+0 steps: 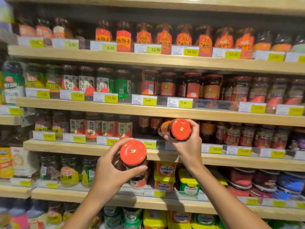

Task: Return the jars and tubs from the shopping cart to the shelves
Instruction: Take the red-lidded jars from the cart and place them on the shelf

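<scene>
Two hands: each grips one jar before the shelves.
Left hand (pixel 109 171): curled round red-lidded jar (pixel 133 156), raised.
Right hand (pixel 189 146): holds tilted jar (pixel 175 128) at shelf edge (pixel 247 157).
Price tag (pixel 149 144): 12.80.

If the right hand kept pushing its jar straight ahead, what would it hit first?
Probably nothing at once: the right hand aims its jar at a gap on the shelf, with other jars further back. Depth is hard to judge.

Jars (pixel 181 129) in hands (pixel 186 146), before shelves (pixel 82 147)
</scene>
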{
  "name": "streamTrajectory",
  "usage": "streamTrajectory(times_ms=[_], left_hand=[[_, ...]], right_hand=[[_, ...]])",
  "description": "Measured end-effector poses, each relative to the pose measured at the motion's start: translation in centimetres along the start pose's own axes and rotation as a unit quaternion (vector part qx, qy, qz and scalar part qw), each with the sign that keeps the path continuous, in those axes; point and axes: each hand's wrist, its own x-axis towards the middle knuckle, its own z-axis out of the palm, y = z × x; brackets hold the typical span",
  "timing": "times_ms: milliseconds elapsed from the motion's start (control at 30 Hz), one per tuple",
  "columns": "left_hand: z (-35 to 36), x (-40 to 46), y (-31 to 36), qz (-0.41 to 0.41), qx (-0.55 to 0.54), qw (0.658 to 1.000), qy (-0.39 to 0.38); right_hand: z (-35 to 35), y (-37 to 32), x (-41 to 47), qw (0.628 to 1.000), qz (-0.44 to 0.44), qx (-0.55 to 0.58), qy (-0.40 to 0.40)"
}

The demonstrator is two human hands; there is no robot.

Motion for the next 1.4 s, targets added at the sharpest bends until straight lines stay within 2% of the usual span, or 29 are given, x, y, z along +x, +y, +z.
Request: streamTrajectory(times_ms=[300,500,733,867,1067,1400], left_hand=[[-0.5,0.3,-1.4,0.003,-0.006,1.000,-0.001],[-1.2,0.3,-1.7,0.012,0.004,1.000,0.015],[-1.7,0.1,-2.2,0.002,0.002,1.000,0.020],[-1.7,-0.5,-2.3,-0.009,0.008,1.000,0.014],[-1.9,-1.5,-2.3,-0.029,0.030,0.999,0.023],[-1.2,-1.2,-1.2,-0.033,0.010,0.998,0.046]], right_hand=[[2.5,3.7,2.2,0.994,0.037,-0.095,-0.040],[3.6,5.1,4.7,0.977,0.087,-0.190,-0.050],[4.1,4.0,7.9,0.928,0.191,-0.271,-0.170],[4.6,5.2,9.0,0.925,0.182,-0.273,-0.189],[4.6,6.3,10.0,0.904,0.246,-0.270,-0.221],[2.8,5.8,9.5,0.879,0.172,-0.336,-0.292]])
